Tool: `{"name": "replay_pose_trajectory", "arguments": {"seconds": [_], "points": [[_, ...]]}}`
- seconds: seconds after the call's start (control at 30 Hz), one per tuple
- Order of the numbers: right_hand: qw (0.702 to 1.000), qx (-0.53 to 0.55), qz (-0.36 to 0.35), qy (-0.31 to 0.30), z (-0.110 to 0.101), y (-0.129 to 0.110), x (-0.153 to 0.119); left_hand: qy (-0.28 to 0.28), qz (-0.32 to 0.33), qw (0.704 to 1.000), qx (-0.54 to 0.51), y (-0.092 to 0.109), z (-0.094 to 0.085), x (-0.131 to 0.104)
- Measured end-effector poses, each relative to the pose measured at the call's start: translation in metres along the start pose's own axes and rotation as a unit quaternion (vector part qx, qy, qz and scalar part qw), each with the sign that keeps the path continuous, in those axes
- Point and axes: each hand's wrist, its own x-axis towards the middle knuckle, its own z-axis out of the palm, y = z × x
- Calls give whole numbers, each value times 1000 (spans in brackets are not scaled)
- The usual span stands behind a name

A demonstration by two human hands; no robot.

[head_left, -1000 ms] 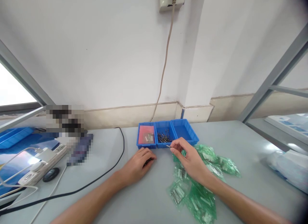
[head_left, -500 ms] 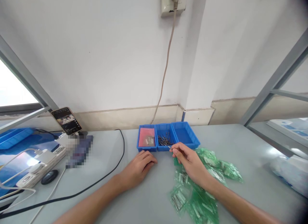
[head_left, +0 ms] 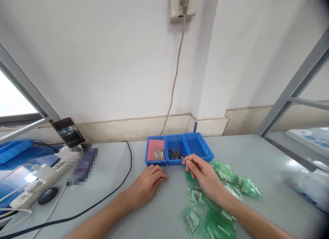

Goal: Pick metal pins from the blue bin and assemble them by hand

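My right hand point(head_left: 204, 174) pinches a small thin metal pin point(head_left: 183, 158) between thumb and fingertips, just over the front edge of the middle blue bin point(head_left: 177, 161). Inside that bin lies a heap of similar dark metal pins point(head_left: 174, 152). My left hand point(head_left: 149, 182) rests on the table in front of the left blue bin point(head_left: 156, 162), its fingers curled together; whether anything sits between them is hidden. That left bin holds a pink sheet point(head_left: 155, 145) and a small clear bag of pale pieces point(head_left: 158, 153). Green plastic bags point(head_left: 216, 215) of metal pins lie under and around my right forearm.
A third blue bin point(head_left: 196, 146) adjoins on the right. A black cable point(head_left: 102, 195) crosses the table at left, near a phone point(head_left: 68, 132), a power strip point(head_left: 25, 198) and a black mouse point(head_left: 47, 195). Clear plastic packaging point(head_left: 312, 186) lies far right.
The view has tilted slightly upward, so the table sits a little lower in it. Both hands keep nearly the same pose, the right one still pinching the pin by the middle bin.
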Motion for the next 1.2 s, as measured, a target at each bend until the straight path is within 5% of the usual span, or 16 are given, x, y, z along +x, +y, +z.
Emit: {"name": "replay_pose_trajectory", "arguments": {"seconds": [1.2], "points": [[998, 58, 22, 10, -1, -8, 2, -12, -11, 1000, -20, 1, -1, 0]]}}
